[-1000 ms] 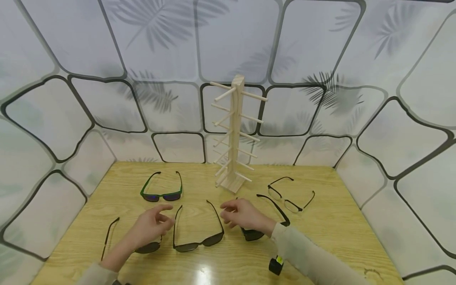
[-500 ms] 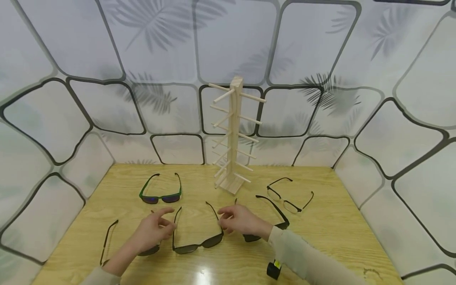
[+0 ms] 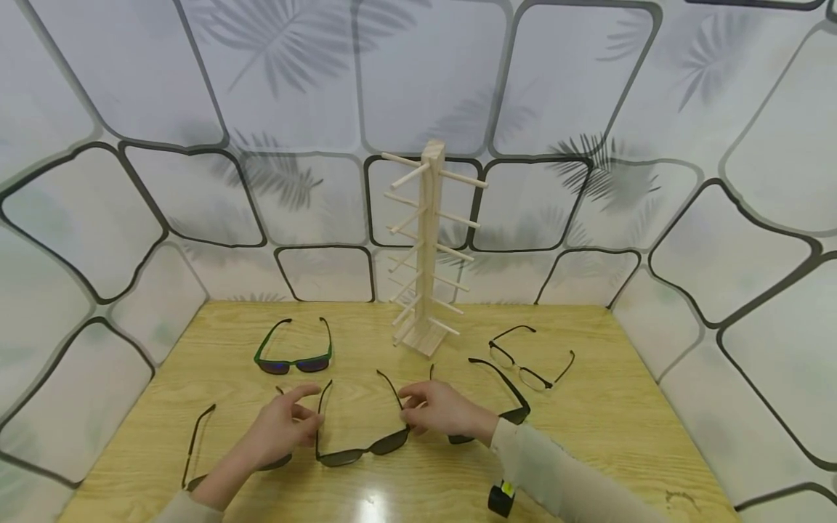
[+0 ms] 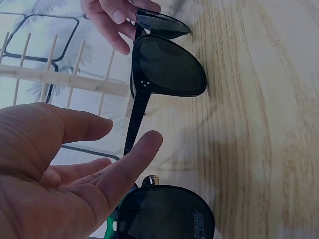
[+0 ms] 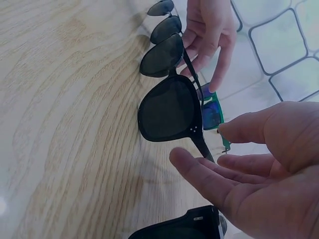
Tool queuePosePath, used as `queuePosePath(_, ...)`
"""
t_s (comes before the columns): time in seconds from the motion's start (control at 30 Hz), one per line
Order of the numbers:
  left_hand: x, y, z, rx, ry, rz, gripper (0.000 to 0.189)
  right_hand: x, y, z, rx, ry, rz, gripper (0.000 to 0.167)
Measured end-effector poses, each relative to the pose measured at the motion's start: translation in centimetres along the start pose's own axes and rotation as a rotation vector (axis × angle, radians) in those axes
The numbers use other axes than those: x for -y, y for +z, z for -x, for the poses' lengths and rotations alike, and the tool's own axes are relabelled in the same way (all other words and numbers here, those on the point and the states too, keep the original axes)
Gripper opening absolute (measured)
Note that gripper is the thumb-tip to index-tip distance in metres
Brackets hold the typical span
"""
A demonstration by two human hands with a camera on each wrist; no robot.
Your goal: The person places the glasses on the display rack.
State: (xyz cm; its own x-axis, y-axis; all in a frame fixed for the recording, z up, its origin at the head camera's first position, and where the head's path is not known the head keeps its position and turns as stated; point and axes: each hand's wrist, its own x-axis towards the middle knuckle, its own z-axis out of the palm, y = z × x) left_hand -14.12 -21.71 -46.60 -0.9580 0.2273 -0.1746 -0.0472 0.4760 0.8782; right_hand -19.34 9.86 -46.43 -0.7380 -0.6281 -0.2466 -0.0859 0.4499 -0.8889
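A pair of black sunglasses lies mid-table, lenses toward me and temples pointing away. My left hand is at its left temple; in the left wrist view the thumb and fingers are spread apart beside that temple. On the other side, my right hand is at the right temple, with a gap between thumb and fingertips in the right wrist view. Dark sunglasses lie partly hidden under the left forearm. Another black pair is partly covered by the right wrist.
A wooden peg stand with bare pegs rises at the back centre. Green-framed sunglasses lie back left, and clear-lensed eyeglasses back right. A small black object with a yellow mark shows below the right sleeve. Patterned fabric walls enclose the table.
Both hands have come slightly lower and closer to the middle sunglasses, the right hand moving left to the right temple. The glasses themselves stay in place.
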Motion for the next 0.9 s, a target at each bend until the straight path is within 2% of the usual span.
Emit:
queuePosePath(0.23,0.52,0.42,-0.03,-0.006,0.011,-0.037,0.060,-0.07,0.24,-0.20,0.013,0.012,0.004,0.051)
queuePosePath(0.47,0.71,0.52,-0.01,0.012,0.003,0.013,0.061,-0.12,0.38,-0.40,0.013,0.018,-0.003,0.050)
queuePosePath(0.9,0.81,0.37,0.23,0.054,0.030,0.111,0.063,0.20,0.67,-0.36,-0.005,0.006,-0.013,0.050)
